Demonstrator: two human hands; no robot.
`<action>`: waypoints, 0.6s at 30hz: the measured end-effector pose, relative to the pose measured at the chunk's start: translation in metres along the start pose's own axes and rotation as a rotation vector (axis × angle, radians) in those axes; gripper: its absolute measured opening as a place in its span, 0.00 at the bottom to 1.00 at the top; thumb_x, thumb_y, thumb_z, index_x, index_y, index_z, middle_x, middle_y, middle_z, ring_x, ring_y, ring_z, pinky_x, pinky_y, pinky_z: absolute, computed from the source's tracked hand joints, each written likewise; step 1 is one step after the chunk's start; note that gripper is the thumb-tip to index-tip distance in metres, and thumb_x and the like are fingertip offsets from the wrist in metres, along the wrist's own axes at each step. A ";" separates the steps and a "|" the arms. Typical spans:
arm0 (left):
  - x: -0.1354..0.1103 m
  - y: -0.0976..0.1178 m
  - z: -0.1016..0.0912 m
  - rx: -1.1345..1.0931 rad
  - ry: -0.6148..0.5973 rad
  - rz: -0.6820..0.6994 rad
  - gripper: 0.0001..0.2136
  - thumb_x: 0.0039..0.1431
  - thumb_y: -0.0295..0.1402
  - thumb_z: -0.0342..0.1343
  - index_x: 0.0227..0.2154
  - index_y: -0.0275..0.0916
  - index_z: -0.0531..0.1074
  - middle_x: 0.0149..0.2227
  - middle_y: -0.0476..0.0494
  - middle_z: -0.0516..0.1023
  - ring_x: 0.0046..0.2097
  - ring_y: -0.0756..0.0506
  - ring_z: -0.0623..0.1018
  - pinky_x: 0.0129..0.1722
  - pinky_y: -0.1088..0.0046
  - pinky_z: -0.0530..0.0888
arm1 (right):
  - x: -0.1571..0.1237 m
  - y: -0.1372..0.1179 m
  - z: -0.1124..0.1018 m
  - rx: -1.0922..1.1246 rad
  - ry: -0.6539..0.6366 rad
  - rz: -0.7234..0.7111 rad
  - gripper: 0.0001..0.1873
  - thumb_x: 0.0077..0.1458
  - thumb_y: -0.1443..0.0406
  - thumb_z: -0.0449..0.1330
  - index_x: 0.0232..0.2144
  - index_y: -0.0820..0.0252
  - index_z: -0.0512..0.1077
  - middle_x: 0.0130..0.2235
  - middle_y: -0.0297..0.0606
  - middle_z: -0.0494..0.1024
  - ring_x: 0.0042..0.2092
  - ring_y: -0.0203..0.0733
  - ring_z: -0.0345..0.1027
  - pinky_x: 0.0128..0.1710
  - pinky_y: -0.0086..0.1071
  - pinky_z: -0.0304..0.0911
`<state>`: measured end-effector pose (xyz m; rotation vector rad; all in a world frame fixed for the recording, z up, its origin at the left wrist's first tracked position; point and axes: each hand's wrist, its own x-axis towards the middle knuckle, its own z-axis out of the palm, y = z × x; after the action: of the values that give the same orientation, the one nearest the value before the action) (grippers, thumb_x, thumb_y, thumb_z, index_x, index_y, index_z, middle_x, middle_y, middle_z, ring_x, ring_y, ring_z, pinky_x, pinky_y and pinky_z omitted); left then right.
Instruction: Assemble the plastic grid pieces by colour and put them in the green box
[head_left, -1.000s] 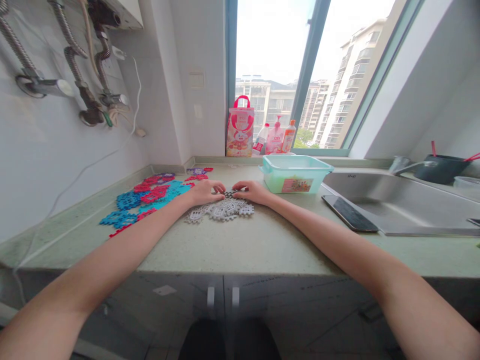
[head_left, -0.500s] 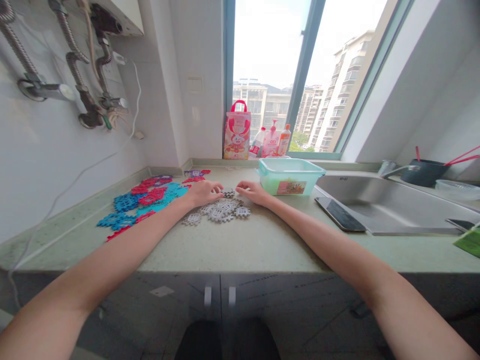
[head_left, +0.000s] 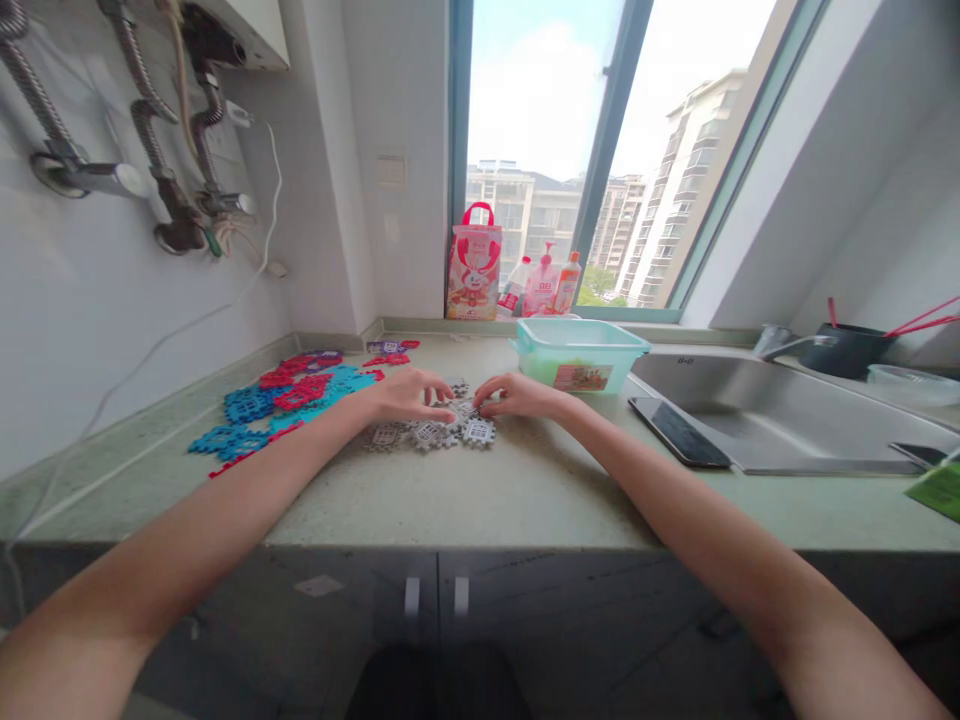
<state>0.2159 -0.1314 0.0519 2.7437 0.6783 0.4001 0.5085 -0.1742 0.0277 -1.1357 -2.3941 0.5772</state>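
A pile of grey plastic interlocking tiles [head_left: 429, 434], square with notched edges and lattice centres, lies on the counter between my hands. My left hand [head_left: 409, 396] curves over the pile's left side, thumb and fingers apart. From the right, my right hand [head_left: 517, 396] reaches to the pile with bent fingers, a small gap showing between thumb and index; its fingertips are at the grey tiles. To the left of my left hand lie more tiles of the same sort: red tiles [head_left: 302, 392], blue tiles [head_left: 247, 404] and turquoise tiles [head_left: 341, 383], partly hidden by my forearm.
A mint-green plastic tub [head_left: 581, 345] stands behind my right hand. Right of it are a phone [head_left: 679, 432] and a steel sink [head_left: 750, 405]. A pink bag [head_left: 474, 270] and several bottles stand by the window. A white cable [head_left: 161, 345] hangs at the left.
Both hands have come slightly nearer over the grey pile; my left thumb has spread away from the fingers. Some grey tiles have shifted a little.
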 end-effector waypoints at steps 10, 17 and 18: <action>-0.002 0.006 -0.001 0.086 -0.053 -0.048 0.29 0.49 0.60 0.69 0.44 0.43 0.80 0.41 0.45 0.82 0.41 0.42 0.79 0.39 0.70 0.72 | -0.009 0.004 -0.014 -0.095 0.025 0.061 0.08 0.52 0.63 0.71 0.37 0.56 0.84 0.44 0.39 0.88 0.45 0.48 0.80 0.48 0.35 0.70; 0.002 -0.003 0.004 0.091 0.106 -0.066 0.24 0.63 0.59 0.58 0.39 0.41 0.80 0.39 0.43 0.84 0.40 0.42 0.80 0.42 0.66 0.73 | -0.002 0.016 0.000 -0.112 0.313 -0.026 0.16 0.53 0.68 0.68 0.46 0.57 0.82 0.46 0.39 0.86 0.49 0.46 0.79 0.48 0.36 0.71; 0.004 -0.007 0.006 0.111 0.168 -0.082 0.24 0.66 0.58 0.55 0.41 0.41 0.80 0.41 0.42 0.84 0.42 0.41 0.81 0.44 0.65 0.74 | 0.000 0.018 0.003 -0.118 0.365 -0.044 0.16 0.53 0.68 0.68 0.46 0.57 0.82 0.47 0.40 0.85 0.49 0.46 0.78 0.48 0.37 0.71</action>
<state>0.2179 -0.1245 0.0449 2.7961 0.8765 0.5968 0.5180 -0.1640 0.0158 -1.1228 -2.1507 0.1937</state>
